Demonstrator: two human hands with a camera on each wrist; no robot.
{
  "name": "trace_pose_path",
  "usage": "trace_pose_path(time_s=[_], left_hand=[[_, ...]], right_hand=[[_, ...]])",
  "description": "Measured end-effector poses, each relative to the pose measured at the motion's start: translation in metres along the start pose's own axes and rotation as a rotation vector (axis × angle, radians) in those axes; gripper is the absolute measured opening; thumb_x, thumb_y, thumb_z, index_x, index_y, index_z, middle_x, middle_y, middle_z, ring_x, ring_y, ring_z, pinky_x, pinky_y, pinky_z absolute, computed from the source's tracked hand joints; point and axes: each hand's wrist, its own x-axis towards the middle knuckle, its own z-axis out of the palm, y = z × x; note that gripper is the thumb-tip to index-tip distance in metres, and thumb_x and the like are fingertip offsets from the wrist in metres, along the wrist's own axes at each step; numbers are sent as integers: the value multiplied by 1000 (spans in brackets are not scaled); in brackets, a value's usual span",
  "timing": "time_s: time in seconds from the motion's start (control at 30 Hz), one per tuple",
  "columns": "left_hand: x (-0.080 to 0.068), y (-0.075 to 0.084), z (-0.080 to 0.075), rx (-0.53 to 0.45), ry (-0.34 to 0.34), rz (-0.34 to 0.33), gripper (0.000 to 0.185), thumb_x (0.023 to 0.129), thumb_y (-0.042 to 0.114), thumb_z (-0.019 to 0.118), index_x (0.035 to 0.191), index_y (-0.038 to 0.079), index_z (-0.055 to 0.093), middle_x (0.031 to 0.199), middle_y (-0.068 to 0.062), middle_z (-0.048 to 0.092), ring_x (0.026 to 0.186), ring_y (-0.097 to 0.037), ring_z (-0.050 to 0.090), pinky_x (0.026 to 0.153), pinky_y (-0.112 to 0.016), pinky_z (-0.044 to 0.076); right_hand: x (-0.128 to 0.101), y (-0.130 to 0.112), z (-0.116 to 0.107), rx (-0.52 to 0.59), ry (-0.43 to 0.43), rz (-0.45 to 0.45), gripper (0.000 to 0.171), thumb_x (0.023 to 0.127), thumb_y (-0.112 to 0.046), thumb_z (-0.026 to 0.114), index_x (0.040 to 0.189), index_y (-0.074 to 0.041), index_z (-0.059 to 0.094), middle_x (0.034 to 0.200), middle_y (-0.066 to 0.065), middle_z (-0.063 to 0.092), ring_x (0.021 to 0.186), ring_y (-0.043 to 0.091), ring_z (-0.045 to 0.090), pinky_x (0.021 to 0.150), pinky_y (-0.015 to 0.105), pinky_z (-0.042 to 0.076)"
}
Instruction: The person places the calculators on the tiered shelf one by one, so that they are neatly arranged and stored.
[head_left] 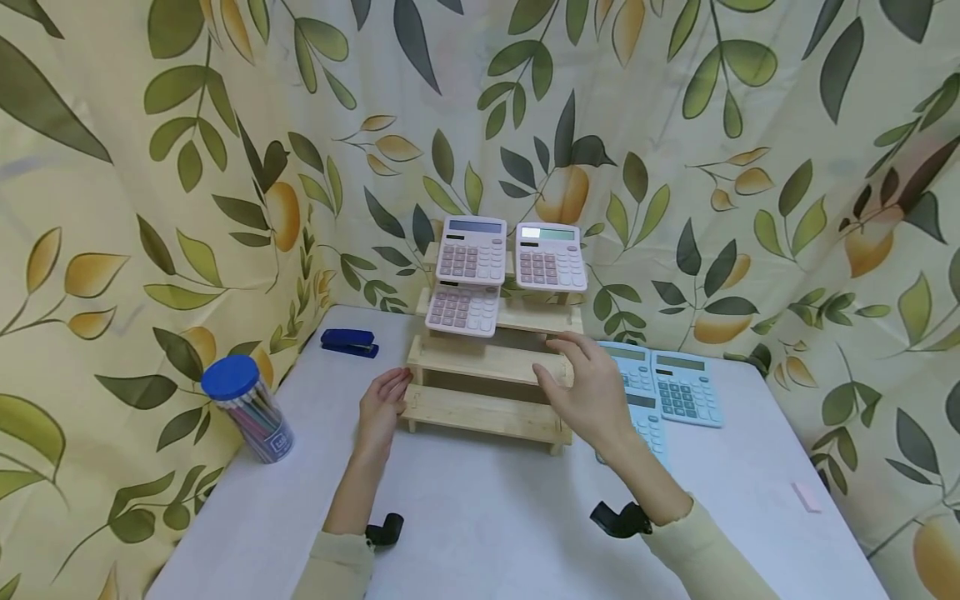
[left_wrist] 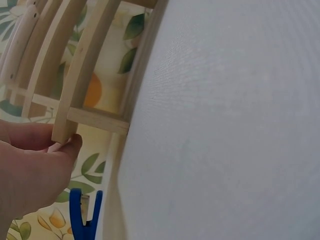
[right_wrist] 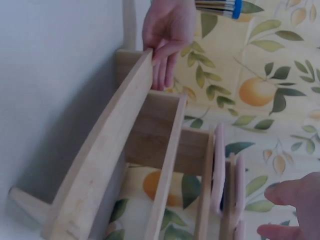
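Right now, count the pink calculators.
3, on the wooden tiered rack: top-left calculator, top-right calculator, and lower-left calculator, its top hidden by the one above. No others show.

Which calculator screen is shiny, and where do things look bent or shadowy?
Head view: the upper-right pink calculator has a bright white glare patch on its screen; left wrist view: the wooden tiered rack looks bowed, probably lens bending; right wrist view: a dark shadow lies on the white tabletop beside the rack.
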Motion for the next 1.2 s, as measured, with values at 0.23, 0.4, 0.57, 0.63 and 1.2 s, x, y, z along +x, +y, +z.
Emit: trace_pose_path(time_s=[0.23,0.4,0.57,0.63,1.2], left_hand=[[-1,0,0,-13,-5,-6,65,85,-28,38,148,-10,41,152,-28,48,146,-36,46,121,-39,36],[-1,0,-1,-9,-9,-21,63,88,-27,39,149,-9,41,153,-27,47,147,-35,45,122,-40,35],[-1,1,-1,-6,-6,-29,64,88,-27,39,149,-9,41,154,-27,46,147,-35,44,122,-39,35],[-1,1,-1,-9,-7,-25,64,88,-27,39,149,-9,40,154,-28,46,147,-35,44,122,-40,34],[-2,0,-1,-15,-7,-22,63,89,-27,39,148,-9,41,153,-27,47,147,-36,45,121,-41,36]], right_hand=[[-17,23,-9,-27,-11,43,40,88,-24,83,119,-1,73,133,19,66,125,42,61,103,60,52],[-28,37,-14,-59,-27,76,39,88,-22,83,119,0,73,132,19,66,125,41,60,103,60,52],[-37,47,-20,-85,-42,114,40,89,-23,82,119,0,72,133,21,65,123,44,61,99,63,53],[-40,52,-23,-96,-57,136,41,89,-23,82,121,0,72,133,22,65,122,46,61,98,64,53],[-78,88,-28,-247,-355,370,75,91,-38,78,143,9,53,150,42,38,136,65,36,100,83,39]])
